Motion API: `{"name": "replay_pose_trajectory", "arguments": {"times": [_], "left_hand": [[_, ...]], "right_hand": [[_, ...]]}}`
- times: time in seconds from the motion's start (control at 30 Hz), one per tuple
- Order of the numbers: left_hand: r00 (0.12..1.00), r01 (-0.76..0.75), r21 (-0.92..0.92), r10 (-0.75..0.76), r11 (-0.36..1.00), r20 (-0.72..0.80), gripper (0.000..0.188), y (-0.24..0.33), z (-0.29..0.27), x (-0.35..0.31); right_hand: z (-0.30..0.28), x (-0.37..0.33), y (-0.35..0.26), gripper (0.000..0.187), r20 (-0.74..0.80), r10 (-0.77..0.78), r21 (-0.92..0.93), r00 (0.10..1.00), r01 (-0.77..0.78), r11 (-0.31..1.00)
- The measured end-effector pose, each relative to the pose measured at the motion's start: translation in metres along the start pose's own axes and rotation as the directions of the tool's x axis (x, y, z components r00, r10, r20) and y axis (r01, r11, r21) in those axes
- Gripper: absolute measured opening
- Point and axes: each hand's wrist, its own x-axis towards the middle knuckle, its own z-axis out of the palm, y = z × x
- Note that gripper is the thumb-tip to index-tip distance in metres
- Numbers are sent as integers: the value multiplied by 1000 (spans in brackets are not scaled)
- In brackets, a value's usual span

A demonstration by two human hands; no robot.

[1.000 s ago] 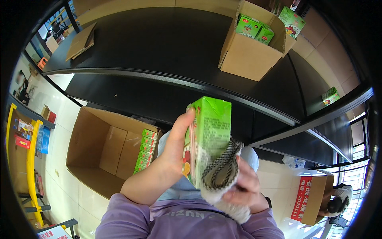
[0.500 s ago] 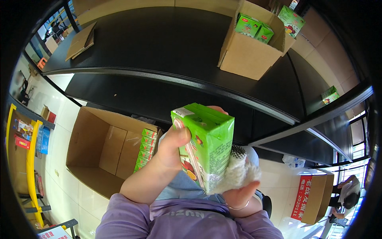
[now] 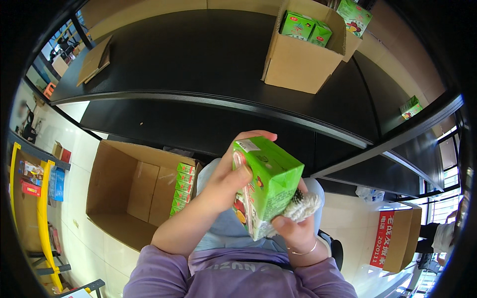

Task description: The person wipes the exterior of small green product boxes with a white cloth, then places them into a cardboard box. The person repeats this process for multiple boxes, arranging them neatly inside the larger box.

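Tipped further R vs half a sec ago: green rectangular cardboard drink carton (image 3: 272, 174), its top end now slanting down toward the R fingers. Head view, only cam up: L hand (image 3: 226, 180) is clamped round it, thumb on the near L side, fingertips poking out past the far top edge, gap just carton-wide. R hand (image 3: 296, 232) is curled round a fluffy white cloth w/ dark checked edge (image 3: 305, 207), thumb at the carton's lower R edge; cloth's bunched up at its R side, can't tell if pressing. Means for the work: carton's R side now angles at the cloth hand, L grip doing most of the holding, I'd say. L of the L fingers: big open brown cardboard box (image 3: 119, 181) w/ a row of small green-and-white cartons (image 3: 183, 186). Beyond both hands' fingers: flat black shelf (image 3: 198, 54), smaller brown cardboard box (image 3: 298, 69) on top, more green cartons (image 3: 298, 26) inside.
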Motion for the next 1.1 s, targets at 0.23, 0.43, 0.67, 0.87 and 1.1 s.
{"name": "replay_pose_trajectory", "arguments": {"times": [0.23,0.43,0.67,0.87,1.1], "left_hand": [[994,-11,153,28,988,-110,58,-6,1,-4],[999,-28,187,32,982,-15,60,2,-4,-2],[999,-30,365,17,930,38,83,10,6,-8],[1000,-15,362,10,932,17,82,8,3,-8],[999,-13,332,3,943,32,79,5,4,-7]], "right_hand": [[-5,-3,6,68,-139,2,-33,990,-7,999],[-11,5,9,66,-267,-107,-187,958,57,981],[-18,7,7,61,-297,-144,-230,944,75,970],[-13,7,0,50,-298,-14,-80,955,-10,997],[-14,6,2,48,-306,7,-46,952,-22,999]]}}
